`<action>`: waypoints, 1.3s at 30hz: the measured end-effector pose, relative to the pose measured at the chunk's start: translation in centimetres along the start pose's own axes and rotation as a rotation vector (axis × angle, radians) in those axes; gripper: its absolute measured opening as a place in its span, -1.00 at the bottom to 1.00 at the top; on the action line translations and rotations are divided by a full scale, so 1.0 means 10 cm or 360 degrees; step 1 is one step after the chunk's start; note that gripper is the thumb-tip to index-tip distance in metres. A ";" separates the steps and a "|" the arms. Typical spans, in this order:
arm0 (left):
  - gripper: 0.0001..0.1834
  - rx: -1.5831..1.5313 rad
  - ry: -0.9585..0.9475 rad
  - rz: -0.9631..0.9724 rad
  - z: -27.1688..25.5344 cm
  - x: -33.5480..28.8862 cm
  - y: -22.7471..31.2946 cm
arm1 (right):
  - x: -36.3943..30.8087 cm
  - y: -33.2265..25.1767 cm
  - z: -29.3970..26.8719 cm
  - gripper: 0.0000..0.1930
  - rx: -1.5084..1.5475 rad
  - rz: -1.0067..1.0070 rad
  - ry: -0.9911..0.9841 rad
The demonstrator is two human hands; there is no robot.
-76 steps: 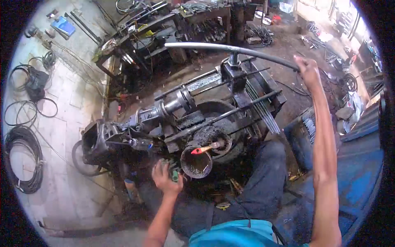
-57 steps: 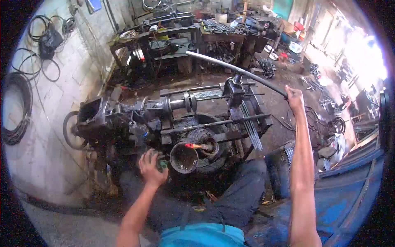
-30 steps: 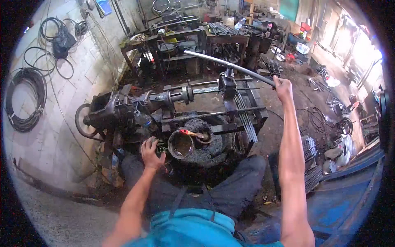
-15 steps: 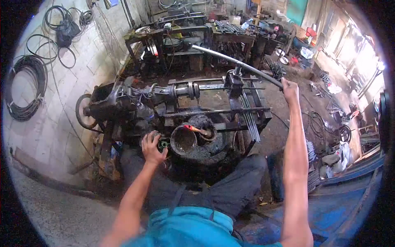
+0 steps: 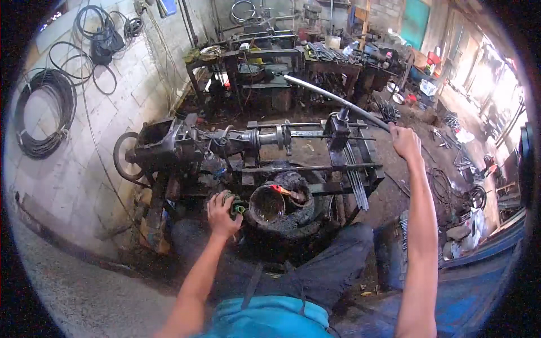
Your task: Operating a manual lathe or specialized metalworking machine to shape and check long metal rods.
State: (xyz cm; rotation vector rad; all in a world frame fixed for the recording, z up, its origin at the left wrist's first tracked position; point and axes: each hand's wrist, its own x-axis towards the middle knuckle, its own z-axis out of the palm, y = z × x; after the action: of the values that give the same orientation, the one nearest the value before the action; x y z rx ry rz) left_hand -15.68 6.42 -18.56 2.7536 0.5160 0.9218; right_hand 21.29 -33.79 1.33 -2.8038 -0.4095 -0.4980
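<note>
My right hand (image 5: 406, 142) is closed round the end of a long grey metal pipe (image 5: 332, 100). The pipe slants up to the left, passing over the upright post (image 5: 338, 129) of a lathe-like machine (image 5: 225, 141). Low in front of the machine, my left hand (image 5: 222, 217) curls round a green thing with a round opening (image 5: 239, 210); my fingers hide much of it. Just right of it stands a grimy bucket (image 5: 266, 205) of dark contents. A brush with a red and yellow handle (image 5: 286, 190) lies over the neighbouring pot (image 5: 300, 197).
Several thin metal rods (image 5: 356, 179) lean on the machine's right end. A wheel (image 5: 128, 156) sits at its left end. Cable coils (image 5: 48, 112) hang on the left wall. Cluttered workbenches (image 5: 332, 62) stand behind, and scrap metal (image 5: 459, 152) lies along the right floor.
The whole view has shifted, so the machine appears lower and further right. More of the green thing shows beside my left fingers. My right hand keeps its grip on the pipe.
</note>
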 end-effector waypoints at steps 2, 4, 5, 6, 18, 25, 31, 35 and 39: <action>-0.43 0.0000 0.0000 -0.0012 0.00 0.00 0.00 | -0.01 -0.10 -0.03 -0.41 -0.0160 -0.0016 -0.0042; -0.44 -0.0063 -0.0045 -0.0057 0.00 0.02 0.00 | -0.06 -0.13 -0.03 -0.44 -0.0138 -0.0063 0.0156; -0.44 -0.0067 -0.0050 -0.0061 0.01 0.02 0.01 | -0.06 -0.12 -0.03 -0.44 -0.0144 -0.0064 0.0150; -0.44 -0.0058 -0.0046 -0.0060 0.02 0.03 0.01 | -0.05 -0.10 -0.02 -0.45 -0.0177 -0.0066 0.0199; -0.44 -0.0043 -0.0019 -0.0058 0.00 0.00 0.02 | -0.17 -0.24 0.03 -0.47 -0.0169 0.0078 0.0387; -0.43 -0.0048 -0.0006 -0.0043 -0.01 0.02 0.03 | -0.03 -0.12 0.17 -0.42 -0.0121 0.0204 0.0358; -0.45 -0.0038 0.0037 -0.0025 -0.02 0.03 0.02 | -0.04 -0.23 0.13 -0.44 -0.0172 0.0194 0.0393; -0.46 -0.0063 0.0026 -0.0013 -0.01 0.04 0.05 | -0.01 -0.19 0.18 -0.46 -0.0272 0.0222 0.0461; -0.46 -0.0058 0.0019 -0.0056 0.01 -0.04 0.03 | -0.03 -0.20 0.24 -0.47 -0.0327 0.0184 0.0474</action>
State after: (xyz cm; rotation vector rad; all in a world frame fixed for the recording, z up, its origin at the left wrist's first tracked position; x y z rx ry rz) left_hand -15.83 5.98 -18.74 2.6994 0.5420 0.9305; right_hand 21.13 -31.28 -0.54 -2.8575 -0.1392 -0.9624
